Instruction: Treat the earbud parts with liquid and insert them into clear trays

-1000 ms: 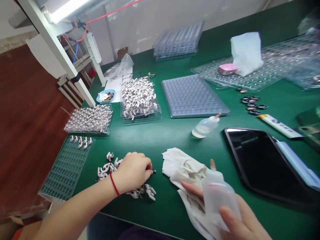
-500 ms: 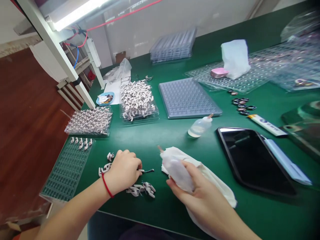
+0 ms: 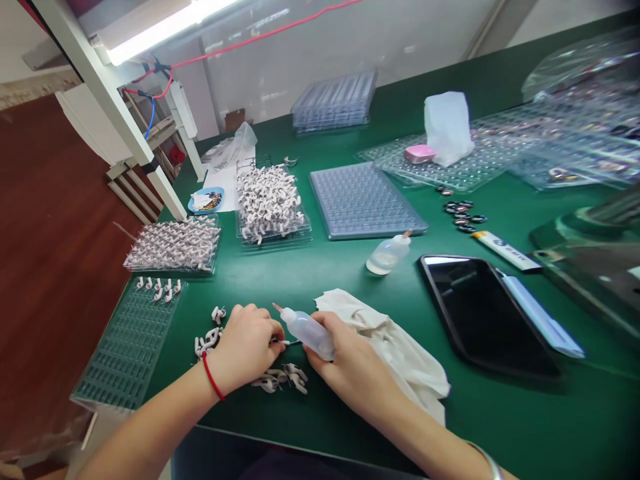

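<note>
My left hand (image 3: 246, 347) rests on the green table over a small pile of white plastic clips (image 3: 280, 380) and pinches a thin dark pin (image 3: 287, 343) between its fingertips. A red string circles that wrist. My right hand (image 3: 350, 370) grips a small translucent squeeze bottle (image 3: 306, 329) with a brown nozzle pointing up and to the left, close beside the left fingers. A crumpled white cloth (image 3: 400, 353) lies just right of my right hand.
A green grid tray (image 3: 127, 347) holding a few clips sits at the left edge. Behind are clear trays of white clips (image 3: 270, 200), a grey grid tray (image 3: 363, 200), a second bottle (image 3: 387, 255), dark rings (image 3: 463, 217), a black tablet (image 3: 480, 313) and blister trays (image 3: 500, 153).
My right hand has swung the bottle leftward off the cloth until its nozzle sits beside my left fingers. My left hand stays on the clip pile.
</note>
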Available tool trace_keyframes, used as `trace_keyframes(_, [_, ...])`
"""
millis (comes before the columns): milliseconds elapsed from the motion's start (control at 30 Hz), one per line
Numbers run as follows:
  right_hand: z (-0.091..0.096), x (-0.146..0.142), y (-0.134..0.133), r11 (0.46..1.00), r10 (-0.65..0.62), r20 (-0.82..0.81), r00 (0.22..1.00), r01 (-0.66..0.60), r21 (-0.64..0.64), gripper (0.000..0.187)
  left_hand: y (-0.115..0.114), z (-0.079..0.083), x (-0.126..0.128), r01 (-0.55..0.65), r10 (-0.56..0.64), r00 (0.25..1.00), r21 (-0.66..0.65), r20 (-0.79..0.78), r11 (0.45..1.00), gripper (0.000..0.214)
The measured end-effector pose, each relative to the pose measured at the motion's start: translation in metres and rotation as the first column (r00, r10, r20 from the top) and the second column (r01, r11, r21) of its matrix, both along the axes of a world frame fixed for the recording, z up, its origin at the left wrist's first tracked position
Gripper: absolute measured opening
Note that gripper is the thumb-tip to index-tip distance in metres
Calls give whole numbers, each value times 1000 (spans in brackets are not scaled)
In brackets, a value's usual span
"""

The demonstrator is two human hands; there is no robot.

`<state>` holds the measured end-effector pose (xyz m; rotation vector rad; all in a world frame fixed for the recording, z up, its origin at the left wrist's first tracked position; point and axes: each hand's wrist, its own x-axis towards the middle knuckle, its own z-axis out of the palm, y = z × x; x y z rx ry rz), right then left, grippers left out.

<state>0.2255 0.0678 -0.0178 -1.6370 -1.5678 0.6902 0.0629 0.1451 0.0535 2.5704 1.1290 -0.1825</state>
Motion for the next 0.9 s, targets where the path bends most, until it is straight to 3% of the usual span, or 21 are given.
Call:
trace_keyframes(267, [6,-2,0,1000,7,-43,999,-6,10,27,1,-4,-3,-21,23,996,-21,87,1000,6])
trace_keyframes(433, [14,2,-11,998,-31,-173,985,39,46,26,-6,8,-8,-53,64,979,-63,193,997,7])
trace_keyframes(567, [20,4,-24,990,-35,-300,953,73,117,26,-21,24,-15,-84,188,915,-287,357,954,8])
trace_keyframes(667, [26,4,-32,984,1,-367,930,63,164,25,-31,26,-21,-97,352,846,-534,401,840,14])
trace_keyframes(833, [35,2,-42,984,50,-438,898,32,176,17,-39,15,-26,-81,624,722,-860,297,503,34])
trace_keyframes(900, [36,2,-45,987,63,-463,884,14,161,18,-42,11,-26,-67,691,674,-910,261,410,42])
